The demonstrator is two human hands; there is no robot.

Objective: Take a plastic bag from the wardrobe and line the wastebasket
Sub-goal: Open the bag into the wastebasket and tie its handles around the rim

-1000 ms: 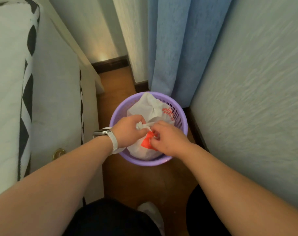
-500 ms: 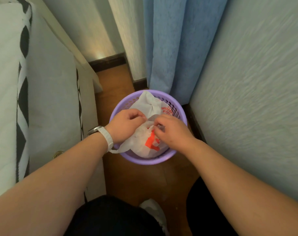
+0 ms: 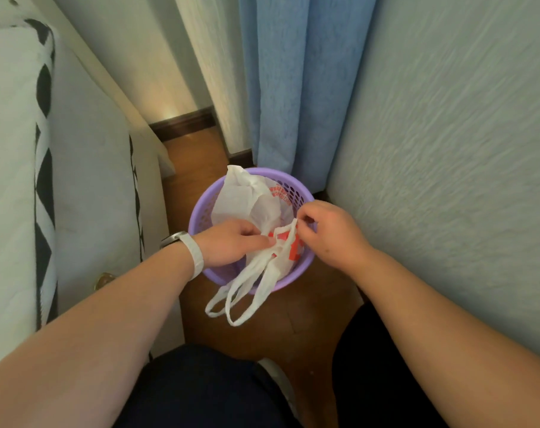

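Observation:
A round purple wastebasket (image 3: pixel 200 208) with a perforated wall stands on the wooden floor in the corner. A white plastic bag (image 3: pixel 247 200) with red print lies crumpled inside it, and its two handle loops hang over the near rim toward me. My left hand (image 3: pixel 230 242), with a white watch strap on the wrist, pinches the bag's edge over the basket. My right hand (image 3: pixel 330 233) pinches the bag's edge a little to the right, at the basket's right rim.
A bed (image 3: pixel 77 186) with a white cover and black diamond trim runs along the left. A blue curtain (image 3: pixel 296 88) hangs behind the basket, and a textured wall (image 3: pixel 448 149) closes the right side. The strip of wooden floor (image 3: pixel 293 329) between them is narrow.
My hands have moved apart, the right one toward the basket's right rim. The bag's handle loops have come free and now hang over the near rim.

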